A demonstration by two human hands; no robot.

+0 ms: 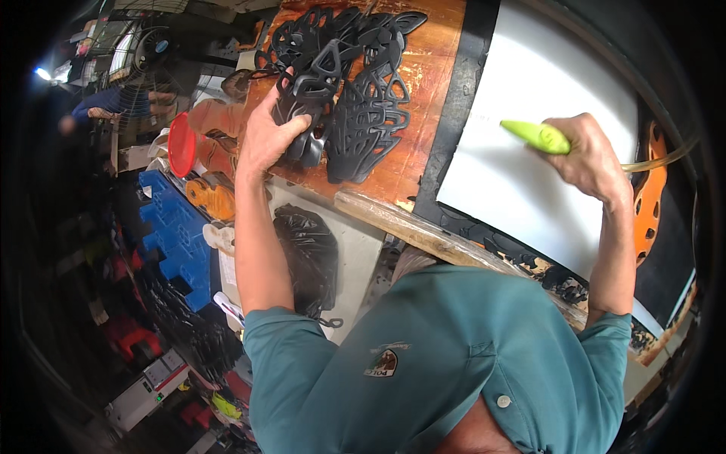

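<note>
My left hand (274,136) is wrapped around a black, openwork moulded piece (316,82), thumb on its near side. This piece lies against a heap of similar black pieces (302,36) on the orange-brown board. Just right of the hand lies another flat, latticed black piece (367,125). Over the white sheet (522,68), my right hand (590,155) is closed around a lime-green tapered tool (538,137). Its narrow end points left, and a yellowish clear hose (662,161) runs off behind the hand.
A wooden bar (423,227) wrapped in clear film edges the table. An orange piece with holes (649,200) lies at the far right. To the left are a black plastic bag (306,250), blue toothed panels (178,234), a red round lid (181,145) and a fan (155,49).
</note>
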